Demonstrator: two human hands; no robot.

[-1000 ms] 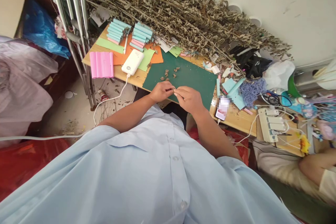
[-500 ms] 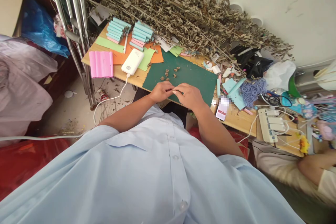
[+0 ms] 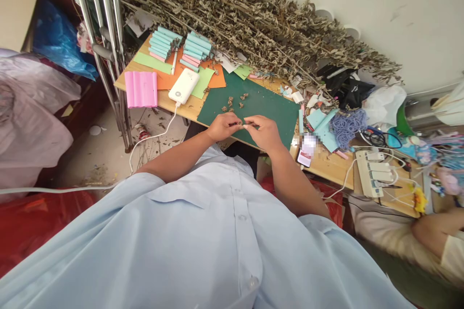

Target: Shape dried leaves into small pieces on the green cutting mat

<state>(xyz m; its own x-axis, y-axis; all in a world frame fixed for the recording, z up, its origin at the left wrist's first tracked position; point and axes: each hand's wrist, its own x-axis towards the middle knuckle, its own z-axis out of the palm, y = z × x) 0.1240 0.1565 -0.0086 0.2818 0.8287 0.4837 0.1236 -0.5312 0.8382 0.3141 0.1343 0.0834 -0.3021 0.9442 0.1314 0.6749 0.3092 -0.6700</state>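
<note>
Over the near edge of a green mat (image 3: 271, 106), my left hand (image 3: 224, 126) and my right hand (image 3: 263, 131) face each other, fingertips pinched. Something small and brown shows at the left fingertips, too small to name. What the right fingertips hold, if anything, cannot be made out. Just beyond the left hand, several crumpled dry leaf bits (image 3: 230, 101) lie on the mat. A white power bank (image 3: 184, 86) with a cable sits left of the mat, beside a pink folded sheet (image 3: 141, 89).
Dried leafy stalks (image 3: 253, 19) span the back. Blue and pink paper rolls (image 3: 195, 48) are stacked at the back left, near metal crutches (image 3: 105, 34). At right are a phone (image 3: 306, 152), purple yarn (image 3: 348, 128), a power strip (image 3: 375, 174) and another person's leg (image 3: 435, 231).
My right hand's fingertips have shifted slightly away from the left ones, leaving a small gap. The camera view has moved a little.
</note>
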